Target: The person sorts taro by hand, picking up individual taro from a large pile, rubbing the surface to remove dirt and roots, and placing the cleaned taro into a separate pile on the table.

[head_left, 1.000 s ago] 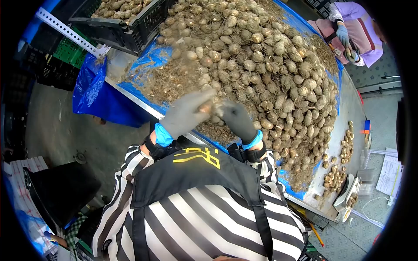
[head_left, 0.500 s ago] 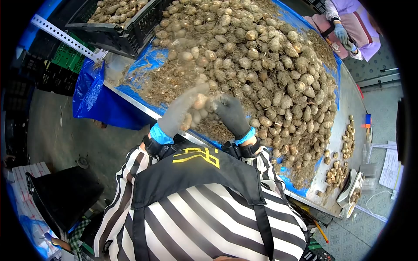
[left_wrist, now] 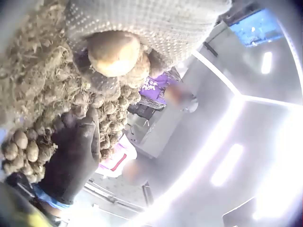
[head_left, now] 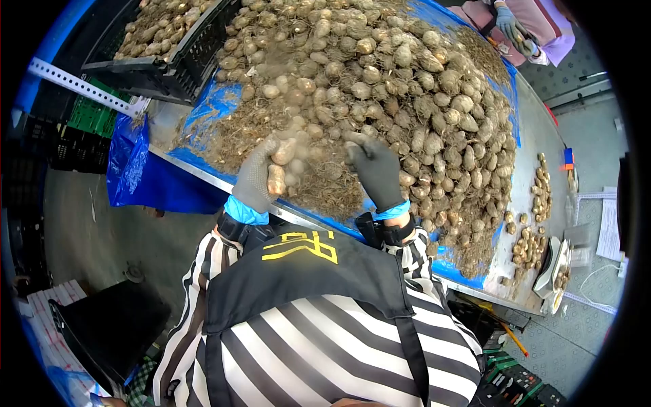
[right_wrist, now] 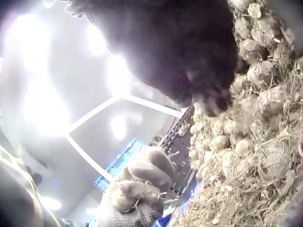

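Note:
My left hand [head_left: 254,178], in a grey dotted glove, grips pale peeled-looking taro corms [head_left: 283,150] over the near edge of a heap. In the left wrist view one smooth taro [left_wrist: 113,53] shows between the gloved fingers, with another partly hidden behind it. My right hand [head_left: 377,171], in a dark glove, hovers a short way to the right with its fingers curled. Nothing shows in its grasp in the left wrist view. Matted root fibres [head_left: 329,193] lie below and between both hands. Beyond them rises the big heap of hairy brown taro [head_left: 407,102].
A black crate [head_left: 183,78] of taro stands at the back left. Blue sheeting [head_left: 220,102] lies under the heap. Sorted small taro [head_left: 527,247] and a scale-like tray [head_left: 550,268] sit at the right edge. Another person's gloved hands [head_left: 512,30] work at the far right.
My hands have drawn apart: the left moved left with the taro, the right moved slightly to the right. Earlier they met over the taro. The head view has shifted slightly.

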{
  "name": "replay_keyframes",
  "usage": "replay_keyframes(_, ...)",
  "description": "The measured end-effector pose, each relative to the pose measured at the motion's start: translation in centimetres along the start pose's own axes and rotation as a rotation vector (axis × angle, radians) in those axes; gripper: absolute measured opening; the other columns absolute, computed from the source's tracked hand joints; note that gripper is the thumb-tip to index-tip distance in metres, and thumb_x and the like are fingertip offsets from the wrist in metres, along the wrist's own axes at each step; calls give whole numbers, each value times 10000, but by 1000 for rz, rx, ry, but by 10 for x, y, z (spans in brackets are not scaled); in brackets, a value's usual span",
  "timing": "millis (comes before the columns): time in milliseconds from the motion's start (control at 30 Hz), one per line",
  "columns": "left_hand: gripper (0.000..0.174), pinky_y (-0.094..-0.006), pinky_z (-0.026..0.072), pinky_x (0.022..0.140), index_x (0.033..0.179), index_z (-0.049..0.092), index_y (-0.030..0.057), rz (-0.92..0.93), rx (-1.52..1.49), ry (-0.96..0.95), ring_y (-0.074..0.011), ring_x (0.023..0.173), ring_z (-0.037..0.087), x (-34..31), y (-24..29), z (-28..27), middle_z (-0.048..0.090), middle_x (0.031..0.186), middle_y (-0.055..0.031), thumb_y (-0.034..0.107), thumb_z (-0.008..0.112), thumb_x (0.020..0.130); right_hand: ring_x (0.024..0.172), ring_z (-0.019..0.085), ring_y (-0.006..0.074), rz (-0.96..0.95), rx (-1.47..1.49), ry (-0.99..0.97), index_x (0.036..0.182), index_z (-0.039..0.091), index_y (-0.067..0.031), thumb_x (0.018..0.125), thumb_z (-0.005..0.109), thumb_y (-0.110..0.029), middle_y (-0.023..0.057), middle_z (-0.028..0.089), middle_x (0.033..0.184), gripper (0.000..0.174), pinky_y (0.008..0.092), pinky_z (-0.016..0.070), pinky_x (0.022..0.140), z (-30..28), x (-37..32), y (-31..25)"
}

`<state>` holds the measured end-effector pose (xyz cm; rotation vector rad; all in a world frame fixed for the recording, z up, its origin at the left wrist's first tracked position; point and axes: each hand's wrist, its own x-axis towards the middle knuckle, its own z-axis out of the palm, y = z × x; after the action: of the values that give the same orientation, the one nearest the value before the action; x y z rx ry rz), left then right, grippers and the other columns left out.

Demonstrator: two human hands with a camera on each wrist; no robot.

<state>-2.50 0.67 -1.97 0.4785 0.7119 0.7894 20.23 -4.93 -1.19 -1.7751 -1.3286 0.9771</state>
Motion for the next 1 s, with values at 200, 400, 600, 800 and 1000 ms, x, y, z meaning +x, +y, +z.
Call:
replay_keyframes(200, 417, -253, 519, 580, 1249, 557, 37, 93, 49, 69, -185, 784, 621, 13, -9, 22, 630, 1001, -106, 315, 464, 954, 1065, 605, 183, 72, 516, -144, 1294, 563, 8, 963, 520, -148, 125, 646, 1178, 368, 342, 514, 892, 2, -27, -19)
replay_keyframes(400, 218, -280, 457, 773, 1008, 667, -8, 412, 903, -51, -144, 862, 568, 9, -32, 78, 629, 942, -42, 86, 481, 946, 896, 618, 187, -599, 456, -147, 1174, 571, -41, 966, 541, -158, 67, 653, 997, 241, 351, 521, 780, 41, -20, 21)
replay_keyframes(600, 247, -290, 458, 907, 1112, 663, -34, 274, 995, -235, -164, 1010, 598, 18, -34, 65, 656, 1168, -130, 53, 525, 927, 889, 625, 181, 61, 1210, -364, 1129, 600, -60, 927, 640, -204, 78, 655, 1014, 252, 344, 519, 777, 26, -48, 31)
replay_keyframes(800, 212, -262, 487, 827, 1085, 690, -4, 566, 1285, -312, -121, 856, 610, 22, -32, 67, 682, 989, -82, 13, 577, 907, 845, 638, 169, 0, 639, -21, 1045, 642, -56, 937, 629, -219, 56, 672, 943, 196, 336, 515, 754, -13, -93, 79)
replay_keyframes(1000, 262, -249, 476, 690, 1159, 669, 2, 350, 1065, -27, -99, 755, 575, 30, -14, 20, 649, 881, -32, 37, 525, 943, 800, 651, 157, -16, -89, 1075, 960, 684, -51, 948, 618, -234, 34, 689, 872, 195, 328, 511, 732, -147, -135, 143)
